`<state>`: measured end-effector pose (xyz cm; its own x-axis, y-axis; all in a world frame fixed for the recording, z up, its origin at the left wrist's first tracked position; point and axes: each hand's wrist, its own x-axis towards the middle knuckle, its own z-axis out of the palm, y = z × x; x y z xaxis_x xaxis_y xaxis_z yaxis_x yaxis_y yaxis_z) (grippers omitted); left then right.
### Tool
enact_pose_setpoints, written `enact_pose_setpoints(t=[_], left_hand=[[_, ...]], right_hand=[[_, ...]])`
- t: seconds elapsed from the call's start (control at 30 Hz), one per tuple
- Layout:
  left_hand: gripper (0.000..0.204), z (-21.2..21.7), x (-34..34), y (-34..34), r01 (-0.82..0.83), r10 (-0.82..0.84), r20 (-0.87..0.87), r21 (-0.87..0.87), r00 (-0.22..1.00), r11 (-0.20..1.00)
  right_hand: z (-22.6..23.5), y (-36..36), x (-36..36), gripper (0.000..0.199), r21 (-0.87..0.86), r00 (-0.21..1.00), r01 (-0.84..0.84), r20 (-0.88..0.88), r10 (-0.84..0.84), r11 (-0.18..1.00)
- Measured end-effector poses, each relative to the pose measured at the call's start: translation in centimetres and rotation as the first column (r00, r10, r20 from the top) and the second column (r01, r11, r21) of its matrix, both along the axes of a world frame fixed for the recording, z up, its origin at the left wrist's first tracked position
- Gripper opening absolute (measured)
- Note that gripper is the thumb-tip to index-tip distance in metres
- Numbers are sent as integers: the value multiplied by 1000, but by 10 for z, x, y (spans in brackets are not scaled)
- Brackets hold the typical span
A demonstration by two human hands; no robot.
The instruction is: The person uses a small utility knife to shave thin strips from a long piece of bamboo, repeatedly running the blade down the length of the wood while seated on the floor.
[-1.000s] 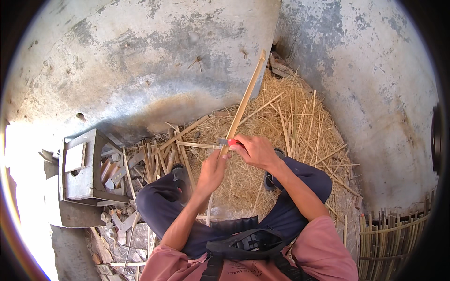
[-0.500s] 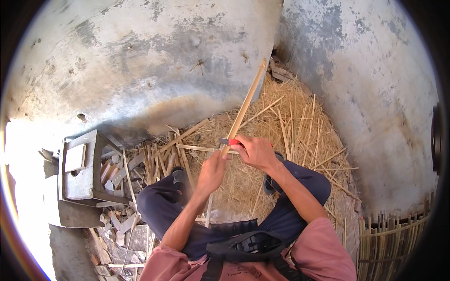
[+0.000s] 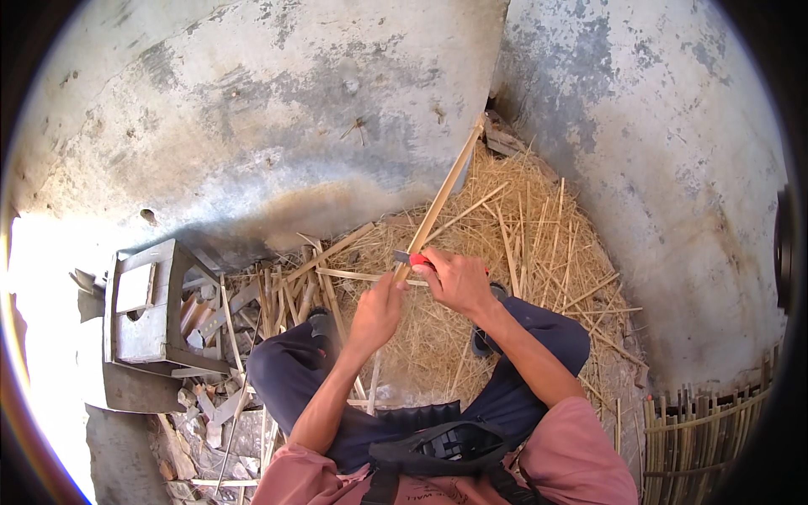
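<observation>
**Knife set across a pale strip, a hand on each**

The strip (image 3: 442,194) slants from in front of the person toward the far right, its far end in front of the corner where two walls meet; whether it touches there, I cannot tell. The left hand (image 3: 379,310) is clamped on its near end, fingers together. Just beyond, the knife (image 3: 417,259) crosses the strip, its grey blade showing at the left edge. The right hand (image 3: 459,283) is closed around the red handle.

Under and beyond the hands spreads a heap of straw-coloured shavings (image 3: 429,358), with loose sticks (image 3: 470,215) on it, mostly to the far right. The legs (image 3: 539,335), in dark trousers, are bent out to both sides, and a black bag (image 3: 400,454) sits at the waist.

To the left stands a worn wooden box (image 3: 156,326), with rubble (image 3: 220,408) nearer. A slatted panel (image 3: 699,442) is at the near right. Stained, flaking walls (image 3: 252,109) rise beyond the heap and to its right.
</observation>
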<state>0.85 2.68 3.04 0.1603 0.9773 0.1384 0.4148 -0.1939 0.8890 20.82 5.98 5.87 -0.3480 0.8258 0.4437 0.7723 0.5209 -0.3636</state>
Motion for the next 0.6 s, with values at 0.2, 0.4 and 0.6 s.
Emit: enact_pose_setpoints(t=[0.2, 0.4, 0.6], left_hand=[[14, -4, 2, -9, -57, 89, -200, 159, 976, 986], [20, -35, -6, -2, 39, -41, 34, 65, 999, 997], [26, -21, -5, 0, 216, -105, 421, -226, 901, 950]], right_hand=[[6, -4, 2, 28, -157, 999, -1, 44, 8, 988], [-2, -6, 1, 30, -58, 999, -39, 8, 40, 998], [2, -4, 1, 31, -6, 999, -36, -5, 35, 999]])
